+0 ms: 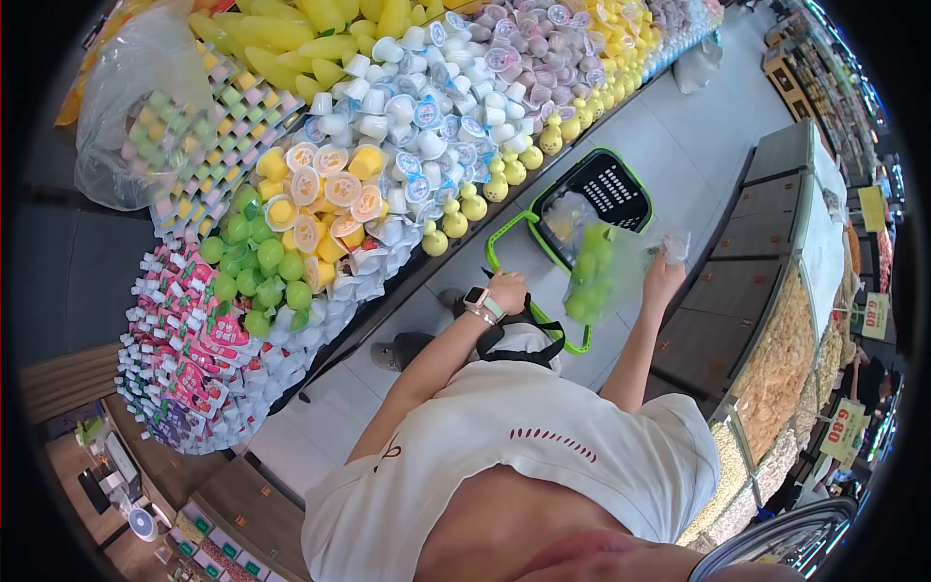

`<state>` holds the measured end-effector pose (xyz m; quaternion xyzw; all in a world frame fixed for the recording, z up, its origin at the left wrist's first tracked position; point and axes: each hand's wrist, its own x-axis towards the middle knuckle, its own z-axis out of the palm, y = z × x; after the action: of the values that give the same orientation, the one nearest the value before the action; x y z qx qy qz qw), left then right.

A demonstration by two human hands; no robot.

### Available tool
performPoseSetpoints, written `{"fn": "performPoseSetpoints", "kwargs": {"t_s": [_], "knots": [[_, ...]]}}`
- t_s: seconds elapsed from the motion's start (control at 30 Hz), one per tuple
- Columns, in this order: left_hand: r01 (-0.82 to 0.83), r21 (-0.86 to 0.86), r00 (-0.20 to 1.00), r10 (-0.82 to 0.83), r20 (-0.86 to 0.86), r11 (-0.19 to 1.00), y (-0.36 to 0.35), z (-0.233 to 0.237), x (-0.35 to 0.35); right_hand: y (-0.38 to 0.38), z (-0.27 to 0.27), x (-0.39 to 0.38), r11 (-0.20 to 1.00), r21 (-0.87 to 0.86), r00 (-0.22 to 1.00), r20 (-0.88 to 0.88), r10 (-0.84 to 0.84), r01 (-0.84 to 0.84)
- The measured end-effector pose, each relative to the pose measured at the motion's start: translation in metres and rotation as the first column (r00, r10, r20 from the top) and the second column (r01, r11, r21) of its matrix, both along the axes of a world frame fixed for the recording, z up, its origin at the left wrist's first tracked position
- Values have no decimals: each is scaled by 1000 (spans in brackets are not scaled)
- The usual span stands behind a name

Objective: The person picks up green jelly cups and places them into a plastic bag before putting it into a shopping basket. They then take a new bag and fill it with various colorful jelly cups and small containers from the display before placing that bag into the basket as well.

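Note:
My right hand is closed around the gathered top of a clear plastic bag with green round jelly cups inside. The bag hangs in front of the shopping basket, which is black with a green rim. My left hand, a watch on its wrist, has its fingers curled at the middle of the basket's green handle; the grip is partly hidden. Black straps hang just beside that hand. Inside the basket lies another clear bag with something yellow in it.
A sloping display at the left holds green jelly cups, orange-yellow cups, white cups and pink pouches. An empty-looking plastic bag hangs over it. Bins of pale snacks line the right side, with price signs.

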<state>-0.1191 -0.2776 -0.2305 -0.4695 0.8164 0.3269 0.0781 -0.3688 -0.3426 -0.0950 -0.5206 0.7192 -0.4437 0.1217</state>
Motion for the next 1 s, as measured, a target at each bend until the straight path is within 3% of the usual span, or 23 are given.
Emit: {"fn": "performPoseSetpoints", "kwargs": {"t_s": [0.1, 0.2, 0.33, 0.43, 0.47, 0.57, 0.63, 0.7, 0.73, 0.83, 0.87, 0.97, 1.0], "knots": [[20, 55, 999, -21, 30, 998, 2, 30, 8, -11, -25, -4, 995, 77, 997, -44, -62, 66], [0, 57, 1000, 2, -28, 998, 10, 49, 20, -15, -86, -16, 983, 103, 963, -242, -122, 150], [-29, 39, 997, 32, -69, 999, 18, 74, 30, -4, -148, -14, 991, 137, 944, -326, 44, 1], [-98, -46, 988, 92, -123, 994, 33, 69, 29, -7, -221, -33, 982, 189, 973, -222, 61, -19], [-112, -57, 987, 105, -123, 992, 37, 70, 29, -12, -269, -49, 988, 151, 997, -80, -1, 13], [-134, -56, 985, 127, -117, 989, 44, 78, 30, -9, -281, -35, 893, 432, 897, 336, -286, 123], [-139, -53, 983, 132, -124, 989, 46, 82, 29, -1, -371, -61, 863, 499, 915, 312, -256, 71], [-136, -37, 985, 131, -113, 990, 49, 86, 27, 13, -416, -67, 821, 561, 904, 288, -317, 109], [-134, -31, 986, 130, -106, 990, 51, 87, 26, 21, -391, -44, 833, 527, 731, 500, -465, 169], [-138, -42, 985, 133, -109, 989, 51, 88, 27, 17, -344, -22, 727, 677, 656, 499, -566, 112], [-140, -41, 986, 136, -102, 989, 51, 89, 27, 15, -338, -21, 672, 718, 899, 155, -410, 183], [-151, -43, 985, 146, -94, 988, 51, 90, 27, -3, -353, -38, 667, 723, 983, -153, -97, 179], [-154, -44, 984, 149, -99, 987, 51, 87, 27, -9, -364, -44, 693, 690, 978, -160, -137, 210]]}}
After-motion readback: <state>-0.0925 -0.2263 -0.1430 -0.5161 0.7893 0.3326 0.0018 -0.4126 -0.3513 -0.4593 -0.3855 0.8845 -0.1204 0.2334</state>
